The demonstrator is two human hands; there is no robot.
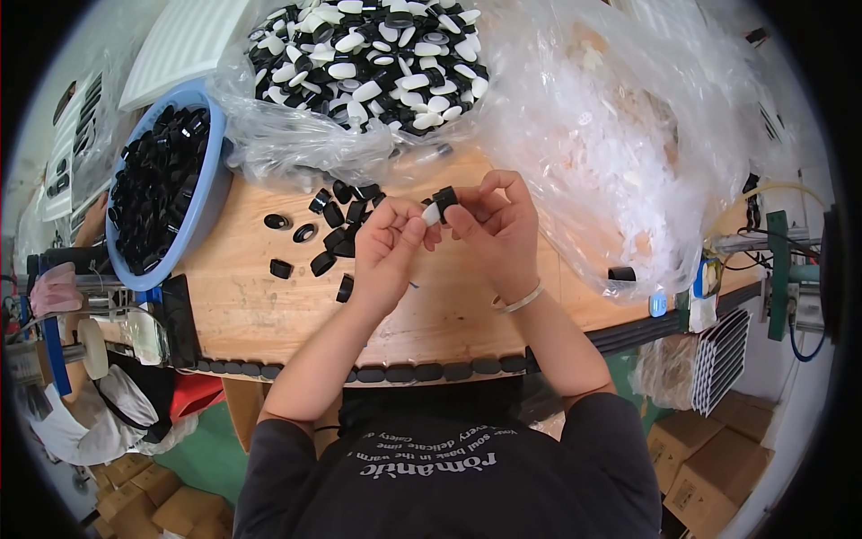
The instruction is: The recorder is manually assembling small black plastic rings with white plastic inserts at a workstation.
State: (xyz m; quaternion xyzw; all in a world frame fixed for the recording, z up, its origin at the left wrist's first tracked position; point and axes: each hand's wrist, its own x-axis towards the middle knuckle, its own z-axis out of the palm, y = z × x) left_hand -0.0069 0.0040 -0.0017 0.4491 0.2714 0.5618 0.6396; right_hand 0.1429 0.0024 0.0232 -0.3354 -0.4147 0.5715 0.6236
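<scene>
In front of me, over the wooden table, my two hands meet at one small part. My right hand (503, 235) grips a short black cap (444, 198) between thumb and fingers. My left hand (388, 251) pinches a white oval piece (431, 215), which touches the cap's lower left side. Whether the piece is fixed to the cap I cannot tell. Several loose black caps (333, 214) lie on the table to the left of my left hand, some on their sides, some showing their hollow ends.
A blue basin (218, 135) full of black caps stands at the left. Beyond my hands, an opened plastic bag (296, 144) holds a heap of black and white parts (368, 67). Clear plastic with white scraps (620, 171) covers the right side. Black padding (431, 371) lines the table's near edge.
</scene>
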